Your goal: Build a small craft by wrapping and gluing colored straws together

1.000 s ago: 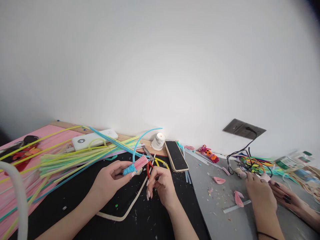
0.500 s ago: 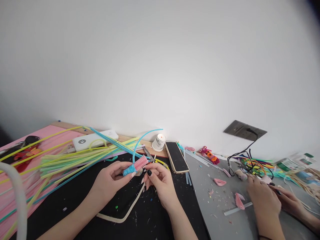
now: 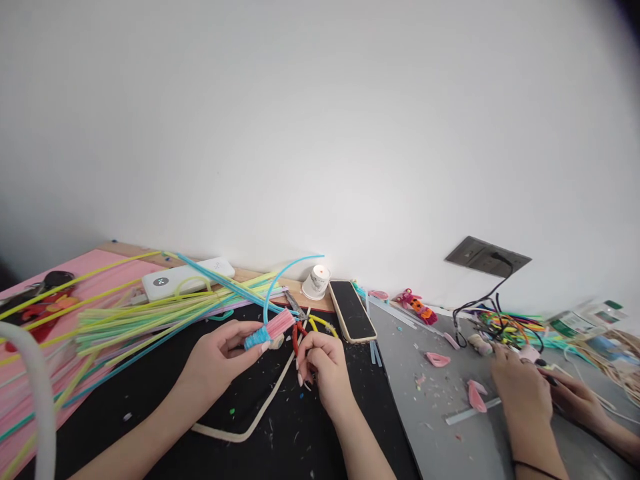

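Observation:
My left hand [image 3: 215, 360] pinches a small bundle of pink and blue fuzzy stems [image 3: 269, 329], from which a long blue stem [image 3: 285, 270] curves up. My right hand [image 3: 324, 369] is curled just right of it over the black mat [image 3: 165, 407], fingers bent down; what they hold, if anything, is hidden. Red-handled pliers [image 3: 299, 327] and a yellow stem lie just beyond my right hand. A cream stem [image 3: 260, 407] loops across the mat below both hands.
A pile of green, yellow and blue stems [image 3: 140, 313] spreads to the left over a pink mat [image 3: 107, 267]. A white power bank [image 3: 187, 277], candle cup [image 3: 316, 282] and phone [image 3: 353, 311] lie near the wall. Another person's hands [image 3: 530, 390] work on the grey mat at right.
My right hand rose to the bundle half a second ago, then dropped back to the mat with its fingers curled. My left hand held the bundle still. The other person's hands shifted slightly.

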Tool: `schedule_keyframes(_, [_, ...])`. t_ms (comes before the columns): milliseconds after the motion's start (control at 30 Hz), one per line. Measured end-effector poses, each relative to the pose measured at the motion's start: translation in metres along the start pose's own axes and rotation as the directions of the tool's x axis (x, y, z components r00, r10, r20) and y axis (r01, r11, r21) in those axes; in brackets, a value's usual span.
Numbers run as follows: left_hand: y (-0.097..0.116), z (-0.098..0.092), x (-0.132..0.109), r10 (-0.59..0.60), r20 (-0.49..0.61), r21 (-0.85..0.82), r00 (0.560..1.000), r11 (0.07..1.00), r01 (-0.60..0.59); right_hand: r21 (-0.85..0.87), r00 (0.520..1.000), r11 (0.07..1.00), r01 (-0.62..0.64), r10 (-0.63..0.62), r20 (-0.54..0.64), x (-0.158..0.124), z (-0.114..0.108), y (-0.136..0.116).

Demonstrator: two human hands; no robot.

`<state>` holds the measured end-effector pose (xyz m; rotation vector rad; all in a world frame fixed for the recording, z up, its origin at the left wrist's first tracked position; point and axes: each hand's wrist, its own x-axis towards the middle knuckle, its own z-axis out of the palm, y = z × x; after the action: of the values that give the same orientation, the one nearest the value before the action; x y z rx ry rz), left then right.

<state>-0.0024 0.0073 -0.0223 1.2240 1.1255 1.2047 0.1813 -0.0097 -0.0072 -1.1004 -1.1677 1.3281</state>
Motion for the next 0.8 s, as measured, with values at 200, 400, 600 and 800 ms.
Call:
schedule_keyframes(200, [0.0002, 0.0005, 0.0, -0.007, -0.001, 0.008, 1.0, 1.0, 0.007, -0.083, 0.996, 0.995, 0.054, -0.06, -0.071, 0.0001, -0.0015, -0.0004])
schedule_keyframes(400, [0.0016, 0.0006, -0.0005, -0.009, 0.01, 0.015, 1.0, 1.0, 0.009, -0.099, 0.994, 0.991, 0.088, -0.094, -0.057, 0.0001, -0.0018, 0.0013])
schedule_keyframes(600, [0.0023, 0.002, -0.0005, -0.014, 0.029, 0.031, 0.999, 0.999, 0.013, -0.05, 0.998, 0.997, 0.057, -0.058, -0.029, 0.0019, -0.0048, 0.0056])
schedule_keyframes(800, [0.0011, 0.0008, -0.0003, 0.005, 0.054, 0.05, 0.999, 0.999, -0.008, -0.112, 0.991, 0.99, 0.083, -0.094, -0.093, 0.0037, 0.0008, -0.0007])
